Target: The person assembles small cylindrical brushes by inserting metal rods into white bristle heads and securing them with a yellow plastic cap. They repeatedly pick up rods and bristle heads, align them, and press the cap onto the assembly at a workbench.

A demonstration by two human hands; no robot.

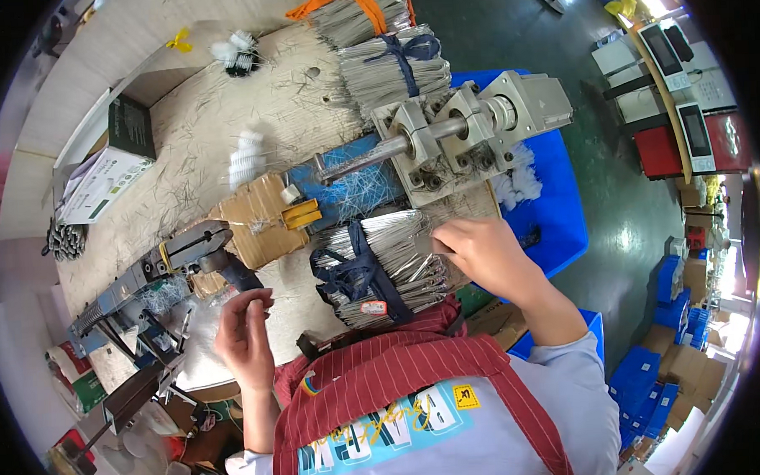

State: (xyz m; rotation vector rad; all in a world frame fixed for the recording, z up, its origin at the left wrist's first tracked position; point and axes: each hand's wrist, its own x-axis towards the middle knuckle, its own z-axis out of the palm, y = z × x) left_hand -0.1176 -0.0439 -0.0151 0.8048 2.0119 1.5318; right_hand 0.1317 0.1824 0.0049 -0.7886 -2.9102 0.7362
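Observation:
A bundle of thin silvery wires (pixel 401 245) lies in front of me, tied with a dark blue cloth strip (pixel 360 276). At its right side is my right hand (pixel 485 255), closed in a pinch, its fingertips against the wires. Whatever is between those fingers is hidden. My left hand (pixel 245 338) is raised left of the bundle with fingers curled toward the thumb; I cannot make out anything in it. Just beyond it stands a grey metal clamp arm (pixel 196 244). A machine with a steel shaft (pixel 365 160) and bearing blocks (pixel 414 136) sits behind the bundle.
More tied wire bundles (pixel 395 65) lie at the back of the wooden bench (pixel 200 118). White bristle brushes (pixel 247 158) and loose wires are scattered there. A cardboard piece (pixel 254 221) covers part of the machine. A blue bin (pixel 563 206) stands right; a box (pixel 118 175) stands left.

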